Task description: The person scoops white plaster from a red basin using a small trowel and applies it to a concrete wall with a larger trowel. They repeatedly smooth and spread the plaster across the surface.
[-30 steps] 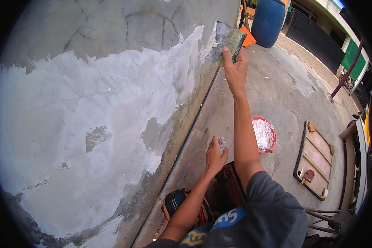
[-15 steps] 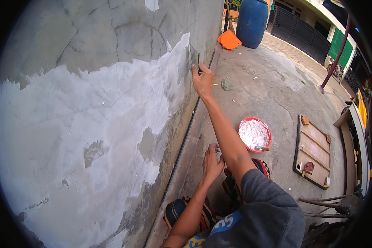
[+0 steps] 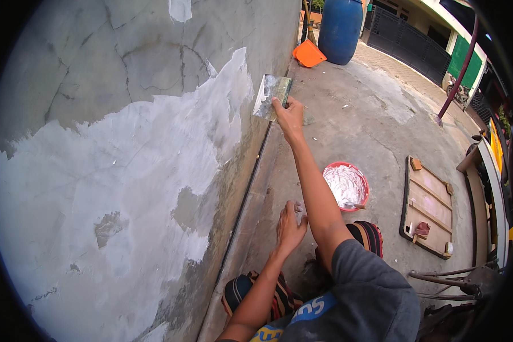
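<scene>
My right hand point(image 3: 291, 121), arm stretched forward, is closed round a wide flat putty knife point(image 3: 274, 96). Its square metal blade, smeared with white and grey, shows its broad face just beside the wall point(image 3: 171, 34). Across the lower wall spreads white filler point(image 3: 125, 159) with a ragged upper edge and several bare grey spots. Over my knees, my left hand point(image 3: 292, 229) hangs with loosely bent fingers and thumb apart, holding nothing visible. A red bowl point(image 3: 367, 196) of white paste stands on the ground right of my right forearm, with a tool's handle at its near rim.
A wooden panel with battens point(image 3: 431, 200) lies on the concrete at the right. Farther off are an orange dustpan point(image 3: 309, 54), a blue barrel point(image 3: 340, 31) and a dark gate point(image 3: 407, 43). Cracks mark the upper wall. A stone lies partly behind my right hand.
My right hand has drawn the putty knife slightly nearer and off the wall, turning its blade from edge-on to face-on. My left hand has barely moved, and the view has shifted a little.
</scene>
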Action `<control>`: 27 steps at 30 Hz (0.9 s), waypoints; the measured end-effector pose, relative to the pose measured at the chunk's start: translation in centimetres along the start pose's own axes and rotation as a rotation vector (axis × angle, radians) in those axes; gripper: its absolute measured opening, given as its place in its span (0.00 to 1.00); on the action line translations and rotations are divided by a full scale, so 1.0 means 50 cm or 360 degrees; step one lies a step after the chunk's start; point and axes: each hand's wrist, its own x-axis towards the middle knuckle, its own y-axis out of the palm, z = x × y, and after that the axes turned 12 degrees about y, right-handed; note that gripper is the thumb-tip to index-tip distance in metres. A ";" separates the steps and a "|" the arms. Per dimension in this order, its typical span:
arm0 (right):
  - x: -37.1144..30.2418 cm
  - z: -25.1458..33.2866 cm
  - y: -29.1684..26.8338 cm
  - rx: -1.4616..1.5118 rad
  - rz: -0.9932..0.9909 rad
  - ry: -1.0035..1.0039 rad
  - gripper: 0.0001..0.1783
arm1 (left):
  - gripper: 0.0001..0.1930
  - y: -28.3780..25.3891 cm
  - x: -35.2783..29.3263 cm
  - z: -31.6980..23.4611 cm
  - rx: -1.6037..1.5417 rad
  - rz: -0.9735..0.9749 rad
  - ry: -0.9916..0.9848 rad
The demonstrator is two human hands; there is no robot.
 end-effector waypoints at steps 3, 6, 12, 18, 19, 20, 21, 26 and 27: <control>0.011 -0.047 0.027 -0.0006 0.0051 0.0320 0.11 | 0.20 -0.014 -0.007 0.021 0.0065 -0.0037 -0.0042; 0.021 -0.039 0.041 -0.0039 0.0125 0.0505 0.10 | 0.20 -0.033 -0.018 0.030 0.0091 -0.0056 -0.0080; 0.065 0.042 0.066 -0.0321 0.0245 0.0309 0.11 | 0.21 -0.052 -0.025 -0.002 0.0050 -0.0045 -0.0112; 0.076 0.095 0.083 -0.0382 0.0208 0.0092 0.13 | 0.20 -0.042 -0.027 -0.028 0.0102 -0.0036 -0.0031; 0.080 0.109 0.078 -0.0316 0.0216 0.0083 0.13 | 0.20 -0.037 -0.027 -0.031 0.0160 -0.0044 -0.0006; 0.079 0.137 0.082 -0.0349 0.0198 0.0041 0.13 | 0.20 -0.035 -0.026 -0.025 0.0166 -0.0061 0.0018; 0.074 0.174 0.088 -0.0392 0.0178 0.0009 0.13 | 0.20 -0.030 -0.027 -0.013 0.0163 -0.0072 0.0033; 0.069 0.267 0.078 -0.0113 0.0291 -0.0053 0.12 | 0.20 -0.026 -0.019 -0.006 0.0087 -0.0055 -0.0010; 0.067 0.272 0.063 0.0009 0.0240 -0.0084 0.11 | 0.20 -0.029 -0.017 -0.019 0.0053 -0.0024 -0.0034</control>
